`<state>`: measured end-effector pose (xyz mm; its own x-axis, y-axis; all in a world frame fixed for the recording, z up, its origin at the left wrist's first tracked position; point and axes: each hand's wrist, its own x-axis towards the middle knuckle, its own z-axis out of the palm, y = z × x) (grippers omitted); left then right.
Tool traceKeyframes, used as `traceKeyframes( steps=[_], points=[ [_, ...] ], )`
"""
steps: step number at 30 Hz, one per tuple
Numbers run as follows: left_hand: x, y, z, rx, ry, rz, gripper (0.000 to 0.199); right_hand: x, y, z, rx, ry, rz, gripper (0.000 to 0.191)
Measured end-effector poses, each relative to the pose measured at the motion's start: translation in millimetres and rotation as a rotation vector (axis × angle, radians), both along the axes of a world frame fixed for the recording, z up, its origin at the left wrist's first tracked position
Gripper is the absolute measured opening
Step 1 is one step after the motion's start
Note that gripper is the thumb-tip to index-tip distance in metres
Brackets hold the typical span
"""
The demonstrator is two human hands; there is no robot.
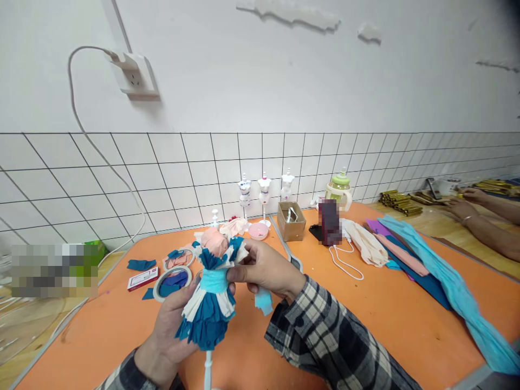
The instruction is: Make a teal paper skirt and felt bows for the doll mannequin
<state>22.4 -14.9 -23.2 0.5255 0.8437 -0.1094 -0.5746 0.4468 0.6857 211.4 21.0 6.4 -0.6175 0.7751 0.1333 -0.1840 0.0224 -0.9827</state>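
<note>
In the centre foreground, my left hand (pixel 168 322) is closed around a small mannequin on a white stand (pixel 208 371). The mannequin wears a dark teal and white crepe paper dress (pixel 209 322), with gathered skirt and ruffled top. A light blue crepe paper strip (pixel 214 281) wraps its waist. From the other side my right hand (pixel 270 271) pinches that strip at the waist, thumb against the band. A loose light blue end (pixel 264 301) hangs below my right fingers. My left fingertips are hidden behind the dress.
Tape rolls (pixel 156 290), a red-white box (pixel 143 279) and paper scraps lie left. Small mannequins (pixel 264 197), a pink bowl (pixel 258 231), a cardboard box (pixel 291 222) and a green-lidded bottle (pixel 340 189) stand behind. Crepe paper lengths (pixel 447 276) lie right; another person's hands (pixel 459 208) are beyond.
</note>
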Motion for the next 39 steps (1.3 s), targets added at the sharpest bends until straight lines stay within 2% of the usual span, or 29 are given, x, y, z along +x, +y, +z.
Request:
traceKeyframes(
  steps=[4, 7, 9, 10, 12, 14, 16, 19, 22, 25, 28, 34, 39],
  points=[
    [-2.7, 1.8, -11.1, 0.027, -0.065, -0.123, 0.022, 2.0, -2.7, 1.4, -0.017, -0.085, 0.110, 0.042],
    [-1.3, 3.2, -9.5, -0.009, 0.033, -0.136, 0.023, 1.4, -2.4, 0.4, -0.016, -0.061, 0.103, 0.041],
    [0.1, 6.2, -4.3, 0.013, 0.156, -0.027, 0.026, -0.5, -0.8, -0.3, 0.001, 0.011, 0.061, 0.042],
    [0.1, 8.3, -1.1, 0.061, 0.213, 0.072, 0.028, -1.8, 0.3, -0.5, 0.022, 0.052, 0.021, 0.043],
    [-2.6, 13.1, 5.3, 0.209, 0.312, 0.278, 0.033, -4.7, 2.3, -0.2, 0.076, 0.121, -0.090, 0.045],
    [-8.9, 16.0, 11.3, 0.372, 0.395, 0.418, 0.039, -7.7, 3.2, 0.3, 0.121, 0.147, -0.182, 0.048],
    [-16.4, 15.3, 16.7, 0.499, 0.499, 0.493, 0.043, -10.5, 2.2, 0.7, 0.143, 0.117, -0.220, 0.048],
    [-21.4, 9.0, 23.0, 0.582, 0.760, 0.553, 0.050, -13.9, -1.7, -0.3, 0.172, 0.067, -0.206, 0.043],
    [-17.1, 3.8, 28.4, 0.573, 0.912, 0.554, 0.044, -15.4, -3.5, -3.1, 0.182, 0.056, -0.212, 0.042],
    [-13.4, 4.0, 32.1, 0.514, 0.905, 0.515, 0.043, -13.2, 0.0, -5.7, 0.148, -0.003, -0.218, 0.044],
    [-17.3, 8.5, 31.6, 0.446, 0.886, 0.548, 0.049, -7.6, 5.5, -5.9, 0.083, -0.133, -0.187, 0.042],
    [-29.5, 17.6, 27.6, 0.272, 0.723, 0.581, 0.070, 4.0, 7.4, 0.4, 0.123, -0.183, -0.231, 0.028],
    [-35.4, 19.6, 33.6, 0.210, 0.582, 0.555, 0.069, 15.3, 10.3, 4.4, 0.166, -0.138, -0.270, 0.025]
  ],
)
